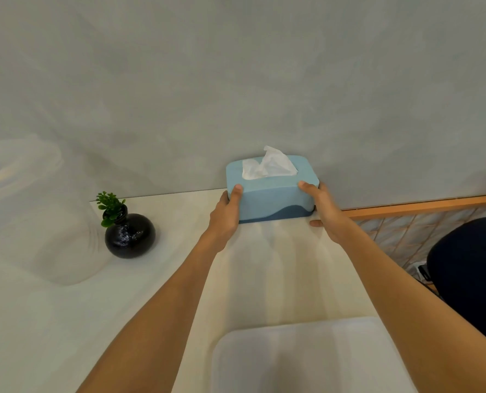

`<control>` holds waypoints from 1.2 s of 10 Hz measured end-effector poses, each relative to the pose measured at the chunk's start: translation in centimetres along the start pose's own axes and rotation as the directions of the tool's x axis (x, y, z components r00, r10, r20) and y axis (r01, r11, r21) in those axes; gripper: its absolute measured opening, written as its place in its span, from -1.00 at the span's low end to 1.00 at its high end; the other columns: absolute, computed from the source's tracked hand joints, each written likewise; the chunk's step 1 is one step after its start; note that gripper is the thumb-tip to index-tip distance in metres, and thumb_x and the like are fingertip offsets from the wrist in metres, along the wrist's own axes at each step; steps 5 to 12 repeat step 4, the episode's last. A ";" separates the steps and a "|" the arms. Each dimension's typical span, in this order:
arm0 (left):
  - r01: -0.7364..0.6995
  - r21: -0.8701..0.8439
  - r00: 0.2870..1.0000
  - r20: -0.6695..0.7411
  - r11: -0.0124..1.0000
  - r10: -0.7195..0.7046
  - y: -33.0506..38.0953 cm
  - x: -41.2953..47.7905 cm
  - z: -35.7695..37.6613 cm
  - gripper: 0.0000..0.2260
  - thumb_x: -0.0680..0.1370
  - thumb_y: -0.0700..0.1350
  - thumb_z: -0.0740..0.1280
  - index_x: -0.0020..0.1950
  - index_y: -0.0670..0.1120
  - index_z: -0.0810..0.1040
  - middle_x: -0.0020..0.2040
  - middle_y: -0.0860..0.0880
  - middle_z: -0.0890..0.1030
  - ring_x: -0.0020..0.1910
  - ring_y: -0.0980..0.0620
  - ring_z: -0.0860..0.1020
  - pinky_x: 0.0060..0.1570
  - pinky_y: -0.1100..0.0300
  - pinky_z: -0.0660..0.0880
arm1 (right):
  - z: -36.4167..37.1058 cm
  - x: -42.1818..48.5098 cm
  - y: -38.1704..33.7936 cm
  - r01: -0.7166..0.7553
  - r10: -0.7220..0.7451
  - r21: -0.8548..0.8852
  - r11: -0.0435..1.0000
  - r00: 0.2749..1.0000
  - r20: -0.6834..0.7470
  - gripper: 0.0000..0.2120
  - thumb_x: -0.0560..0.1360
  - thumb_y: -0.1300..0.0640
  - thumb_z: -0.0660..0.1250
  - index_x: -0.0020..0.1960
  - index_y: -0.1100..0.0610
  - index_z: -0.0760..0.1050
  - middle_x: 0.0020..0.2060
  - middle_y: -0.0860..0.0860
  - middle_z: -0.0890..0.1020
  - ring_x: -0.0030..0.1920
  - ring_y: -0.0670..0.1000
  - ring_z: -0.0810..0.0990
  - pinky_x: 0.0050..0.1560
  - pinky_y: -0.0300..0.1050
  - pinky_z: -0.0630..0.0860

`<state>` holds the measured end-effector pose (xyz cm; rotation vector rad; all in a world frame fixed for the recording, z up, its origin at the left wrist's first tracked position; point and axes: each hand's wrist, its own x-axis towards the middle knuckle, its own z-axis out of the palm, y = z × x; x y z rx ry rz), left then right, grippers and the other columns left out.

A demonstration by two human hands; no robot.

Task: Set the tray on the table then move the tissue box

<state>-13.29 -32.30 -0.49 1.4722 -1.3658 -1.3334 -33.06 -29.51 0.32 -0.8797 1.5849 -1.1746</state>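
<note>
Both hands' fingers clasp the pale-blue tissue box, white tissue poking up.

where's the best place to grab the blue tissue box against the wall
By its two short ends, one hand per end, coming from the front. The tissue box is long, its back sits near the wall, and tissue sticks out the top. The left hand and right hand already grip this way.

Both arms outstretched, hands apart.
L hand & R hand face inward, thumbs up top, fingers curled in a clasp.
</note>
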 end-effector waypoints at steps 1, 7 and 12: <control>-0.003 0.013 1.000 0.006 1.000 0.003 0.0 0.0 -0.1 -0.42 0.55 0.33 0.02 0.43 0.00 0.31 0.27 -0.05 0.48 0.20 -0.06 0.45 0.18 0.08 0.38 | 0.0 -0.1 0.0 0.004 -0.004 -0.009 1.000 1.000 0.003 -0.49 0.52 -0.17 0.17 0.41 -0.04 0.19 0.18 -0.03 0.39 0.15 0.06 0.38 0.16 0.12 0.40; 0.052 0.215 0.998 -0.033 0.975 -0.046 -0.5 -4.2 0.1 -0.32 0.59 0.23 0.00 0.57 -0.13 -0.06 0.55 -0.14 0.21 0.49 -0.16 0.24 0.43 -0.01 0.22 | 0.7 -3.1 1.2 -0.013 0.012 -0.104 0.994 1.000 -0.017 -0.11 0.47 -0.20 0.28 0.54 0.01 -0.23 0.50 0.10 0.21 0.46 0.16 0.25 0.45 0.16 0.23; 0.052 0.215 0.998 -0.033 0.975 -0.046 -0.5 -4.2 0.1 -0.32 0.59 0.23 0.00 0.57 -0.13 -0.06 0.55 -0.14 0.21 0.49 -0.16 0.24 0.43 -0.01 0.22 | 0.7 -3.1 1.2 -0.013 0.012 -0.104 0.994 1.000 -0.017 -0.11 0.47 -0.20 0.28 0.54 0.01 -0.23 0.50 0.10 0.21 0.46 0.16 0.25 0.45 0.16 0.23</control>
